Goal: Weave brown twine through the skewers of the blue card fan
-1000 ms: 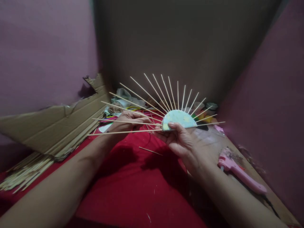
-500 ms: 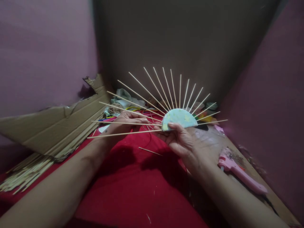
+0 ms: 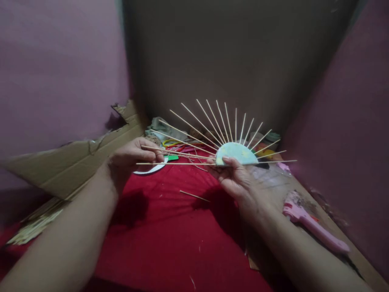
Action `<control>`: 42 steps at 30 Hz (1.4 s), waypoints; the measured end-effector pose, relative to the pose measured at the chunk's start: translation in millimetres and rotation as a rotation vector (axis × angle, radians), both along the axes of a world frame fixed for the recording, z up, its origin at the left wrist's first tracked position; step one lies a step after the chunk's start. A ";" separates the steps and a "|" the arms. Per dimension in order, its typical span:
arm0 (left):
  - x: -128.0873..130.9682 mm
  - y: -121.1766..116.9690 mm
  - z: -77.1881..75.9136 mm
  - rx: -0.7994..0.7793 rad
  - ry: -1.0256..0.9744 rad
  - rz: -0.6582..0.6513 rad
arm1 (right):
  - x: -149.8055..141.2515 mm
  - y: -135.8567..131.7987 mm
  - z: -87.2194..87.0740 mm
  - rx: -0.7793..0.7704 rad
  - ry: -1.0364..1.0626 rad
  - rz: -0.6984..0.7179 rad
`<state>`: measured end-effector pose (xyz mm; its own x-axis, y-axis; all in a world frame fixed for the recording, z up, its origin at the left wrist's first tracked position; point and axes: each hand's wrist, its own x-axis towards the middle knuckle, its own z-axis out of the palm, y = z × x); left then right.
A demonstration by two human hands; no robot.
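My right hand (image 3: 235,176) is closed on a pale blue half-disc (image 3: 240,153) with yellow patches, its thumb on the front face and its fingers behind. Several thin wooden sticks (image 3: 209,115) fan out from the half-disc's curved edge like rays. On the left side, my left hand (image 3: 138,153) pinches one of the lower sticks close to its outer end. The lowest stick (image 3: 182,164) runs almost level just beneath those fingers. A short loose stick (image 3: 194,196) lies on the red cloth (image 3: 170,239) below.
A pink glue gun (image 3: 313,225) rests on the wooden board at the right. Torn cardboard (image 3: 73,166) leans at the left wall, above a bundle of sticks (image 3: 36,229). Behind my hands are a white ring-shaped item (image 3: 148,171), a green piece (image 3: 173,157) and assorted craft supplies.
My left hand has moved left, from near the half-disc to the outer ends of the sticks, and now pinches one. The half-disc appears slightly further right and lower.
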<state>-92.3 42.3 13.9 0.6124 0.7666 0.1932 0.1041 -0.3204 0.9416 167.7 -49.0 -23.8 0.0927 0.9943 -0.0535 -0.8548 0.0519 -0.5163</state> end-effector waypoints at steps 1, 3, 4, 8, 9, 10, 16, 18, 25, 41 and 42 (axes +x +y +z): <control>-3.5 0.1 1.6 -0.054 -0.007 0.009 | -0.1 0.0 0.1 -0.003 0.006 -0.001; -9.3 0.0 3.6 -0.187 -0.033 0.020 | -0.8 -0.9 1.0 -0.001 -0.005 0.010; -11.5 0.3 3.8 -0.202 -0.058 0.051 | -1.4 -1.6 1.9 0.002 -0.018 0.014; -17.5 5.1 0.3 -0.199 -0.035 0.120 | -3.1 -3.7 6.1 0.023 -0.024 -0.056; -18.5 7.1 -1.1 -0.202 -0.014 0.117 | -3.0 -3.4 6.5 0.027 -0.010 -0.082; -19.5 9.1 -2.5 -0.203 0.003 0.105 | -2.5 -2.7 6.3 0.028 0.003 -0.101; -21.8 17.0 -7.0 -0.122 -0.033 0.145 | 2.2 2.9 -1.8 -0.004 -0.013 -0.064; -21.1 17.3 -6.1 -0.118 -0.036 0.163 | 2.4 3.3 -3.2 -0.011 -0.023 -0.066; -20.9 16.9 -4.7 -0.152 -0.031 0.205 | 0.5 2.3 -4.9 -0.016 -0.056 -0.107; 51.0 30.0 -45.6 -0.110 -0.337 0.399 | -27.4 -34.7 1.5 -0.018 -0.081 0.422; 54.8 31.7 -49.4 -0.108 -0.333 0.389 | -31.7 -38.8 1.7 -0.023 -0.090 0.471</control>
<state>-37.4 74.0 -35.5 0.1968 0.9515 0.2363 -0.1143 -0.2171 0.9694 136.1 -87.9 -22.1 -0.3626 0.9277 -0.0888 -0.7340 -0.3430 -0.5861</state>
